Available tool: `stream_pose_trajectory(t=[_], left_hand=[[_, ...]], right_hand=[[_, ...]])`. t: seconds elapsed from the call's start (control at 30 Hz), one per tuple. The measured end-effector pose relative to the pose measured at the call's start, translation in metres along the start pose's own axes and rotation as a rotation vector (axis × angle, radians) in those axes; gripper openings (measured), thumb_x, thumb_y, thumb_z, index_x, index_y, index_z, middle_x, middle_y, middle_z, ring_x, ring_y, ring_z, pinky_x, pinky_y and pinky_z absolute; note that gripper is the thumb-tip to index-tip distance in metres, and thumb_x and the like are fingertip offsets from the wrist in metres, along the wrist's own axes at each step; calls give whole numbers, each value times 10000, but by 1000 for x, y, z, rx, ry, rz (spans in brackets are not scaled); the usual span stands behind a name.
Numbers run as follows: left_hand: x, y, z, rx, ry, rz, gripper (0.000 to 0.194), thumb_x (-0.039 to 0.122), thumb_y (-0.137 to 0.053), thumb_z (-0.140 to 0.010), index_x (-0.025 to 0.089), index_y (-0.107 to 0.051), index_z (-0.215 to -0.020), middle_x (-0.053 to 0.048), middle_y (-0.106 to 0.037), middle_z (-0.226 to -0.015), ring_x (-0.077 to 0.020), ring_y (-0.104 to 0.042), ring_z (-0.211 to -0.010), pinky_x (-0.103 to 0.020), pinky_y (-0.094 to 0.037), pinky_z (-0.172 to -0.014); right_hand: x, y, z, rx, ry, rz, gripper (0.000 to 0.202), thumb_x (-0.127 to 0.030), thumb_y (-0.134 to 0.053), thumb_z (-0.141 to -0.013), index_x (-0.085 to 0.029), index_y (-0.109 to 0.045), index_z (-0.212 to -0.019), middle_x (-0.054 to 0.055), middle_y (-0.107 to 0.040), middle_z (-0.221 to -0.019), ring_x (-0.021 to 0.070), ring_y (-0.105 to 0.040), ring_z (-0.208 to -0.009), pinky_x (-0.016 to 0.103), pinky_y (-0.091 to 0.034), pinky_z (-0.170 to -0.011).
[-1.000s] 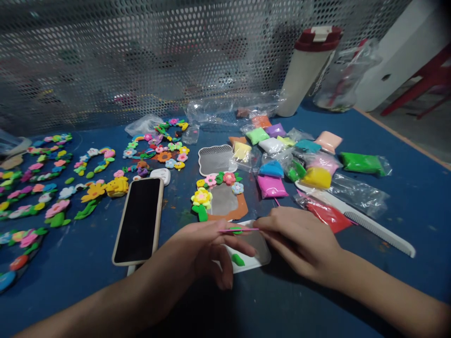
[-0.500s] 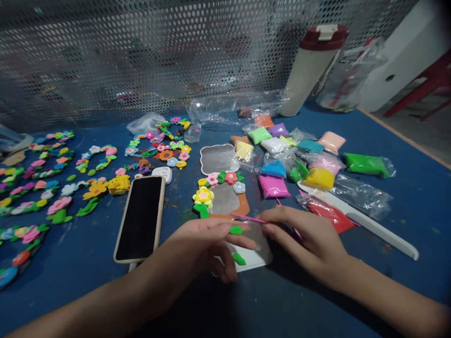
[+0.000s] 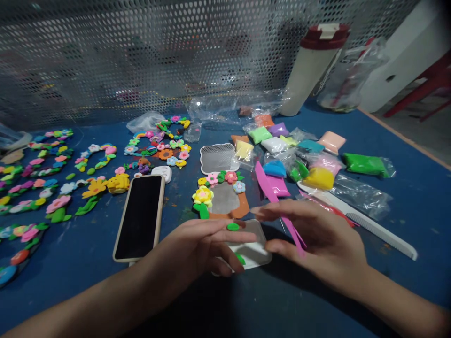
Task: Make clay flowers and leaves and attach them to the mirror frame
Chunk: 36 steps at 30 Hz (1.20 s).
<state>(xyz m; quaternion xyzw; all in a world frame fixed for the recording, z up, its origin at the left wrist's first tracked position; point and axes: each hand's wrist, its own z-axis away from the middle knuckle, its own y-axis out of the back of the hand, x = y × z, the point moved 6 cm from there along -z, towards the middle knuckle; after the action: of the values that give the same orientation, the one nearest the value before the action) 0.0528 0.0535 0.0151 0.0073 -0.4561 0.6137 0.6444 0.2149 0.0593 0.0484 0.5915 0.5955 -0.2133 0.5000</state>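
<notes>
Above the blue worktop [image 3: 299, 305]: left hand [image 3: 193, 249], open, green piece [image 3: 233, 227] resting on its fingers over a pale plate [image 3: 260, 237]. Opposite: right hand [image 3: 317, 234], thumb and fingers apart, apparently cradling a pink tool [image 3: 267, 185].

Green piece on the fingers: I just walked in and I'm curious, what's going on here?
The left hand is open, palm turned partly up, with a small green piece on its fingers. The right hand loosely holds a pink tool. Below the left hand, another green piece rests on a pale plate. Beyond it lies a flower-trimmed frame.
</notes>
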Motion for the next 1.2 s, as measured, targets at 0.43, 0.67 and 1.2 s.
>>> stream_pose_trajectory(t=[0.43,0.67,1.2], left_hand=[[-5,5,-7,37,-63,-67,264,344,-579,-847,149,-717,-958,-118,-698,-1034,-98,-603,-578,-189,-396,-509],[-11,3,-7,25,1,3,286,314,-535,-878,111,-702,-988,-111,-725,-849,-108,-609,-564,-183,-429,-515],[-12,1,-7,-45,13,102,264,289,-509,-890,130,-711,-951,-89,-702,-913,-109,-643,-672,-166,-460,-582]], right_hand=[[-4,14,-5,297,20,219,151,-128,-608,-830,-264,-673,-839,8,-571,-757,152,-539,-701,289,-439,-607],[-5,5,-6,228,-65,119,176,-201,-461,-925,-215,-527,-762,-20,-547,-644,100,-515,-539,211,-430,-485],[3,-20,-9,-107,-63,218,69,-192,-542,-886,-188,-562,-820,12,-646,-745,128,-621,-673,215,-483,-605]])
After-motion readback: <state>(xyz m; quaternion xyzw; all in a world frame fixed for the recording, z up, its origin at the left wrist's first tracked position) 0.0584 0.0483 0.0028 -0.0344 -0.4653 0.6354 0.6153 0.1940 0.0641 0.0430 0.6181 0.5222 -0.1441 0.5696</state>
